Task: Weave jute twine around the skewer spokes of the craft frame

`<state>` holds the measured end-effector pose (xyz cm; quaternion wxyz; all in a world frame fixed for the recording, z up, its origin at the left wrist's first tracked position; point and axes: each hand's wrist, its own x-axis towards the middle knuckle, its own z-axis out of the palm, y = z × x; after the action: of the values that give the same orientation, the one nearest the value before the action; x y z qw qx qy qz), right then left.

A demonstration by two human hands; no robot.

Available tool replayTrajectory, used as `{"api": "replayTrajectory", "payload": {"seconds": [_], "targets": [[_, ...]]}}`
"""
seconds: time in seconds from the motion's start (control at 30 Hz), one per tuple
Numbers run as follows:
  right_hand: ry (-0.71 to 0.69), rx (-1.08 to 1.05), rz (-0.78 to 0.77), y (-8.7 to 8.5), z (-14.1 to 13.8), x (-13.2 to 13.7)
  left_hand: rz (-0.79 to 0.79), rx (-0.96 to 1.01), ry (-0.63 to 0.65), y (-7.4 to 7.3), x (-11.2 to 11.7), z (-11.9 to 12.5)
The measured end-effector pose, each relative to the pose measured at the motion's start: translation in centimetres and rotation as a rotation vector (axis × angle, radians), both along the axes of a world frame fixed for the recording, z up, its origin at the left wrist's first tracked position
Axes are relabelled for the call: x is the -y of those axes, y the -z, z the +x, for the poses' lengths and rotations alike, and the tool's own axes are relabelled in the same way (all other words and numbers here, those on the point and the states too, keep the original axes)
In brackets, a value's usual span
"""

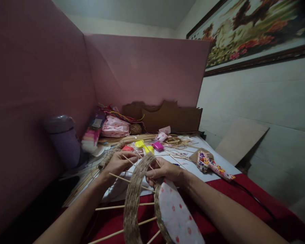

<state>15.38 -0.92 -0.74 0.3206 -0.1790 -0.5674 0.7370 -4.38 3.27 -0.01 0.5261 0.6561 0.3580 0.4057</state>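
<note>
A twine-woven piece (132, 200) curves in front of me, its wide band threaded over thin wooden sticks that stick out like spokes. Along its inner side runs a narrower twine edge, next to white cloth (178, 210) with red spots. My right hand (165, 171) is closed around the upper part of the piece, thumb on top, between the band and the cloth. To the left of the band, my left hand (120, 162) has its fingers pinched together at the stick ends near the top. Its fingertips are partly hidden, and one stick crosses in front of it.
A glue gun with a flowered cover (213, 166) lies at the right, its cord trailing off. Behind the hands are a twine roll (112, 154), yellow packets (139, 144), a magenta packet (158, 146), and a twine ball (135, 129). A purple tumbler (66, 145) stands left; cardboard (170, 117) leans behind.
</note>
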Motion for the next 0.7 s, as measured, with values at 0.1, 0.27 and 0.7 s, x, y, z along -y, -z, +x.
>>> {"api": "replayTrajectory", "payload": {"seconds": [0.1,0.27,0.7], "targets": [[-0.039,0.027,-0.002,0.0,-0.1,0.3,0.085,-0.008,-0.02,-0.2,-0.2,-0.1],[-0.124,0.052,-0.01,0.2,-0.5,0.6,0.094,0.03,-0.058,-0.1,-0.3,0.1],[-0.173,0.077,-0.069,0.4,-0.5,0.6,0.461,0.026,-0.285,-1.3,0.0,0.1]]}}
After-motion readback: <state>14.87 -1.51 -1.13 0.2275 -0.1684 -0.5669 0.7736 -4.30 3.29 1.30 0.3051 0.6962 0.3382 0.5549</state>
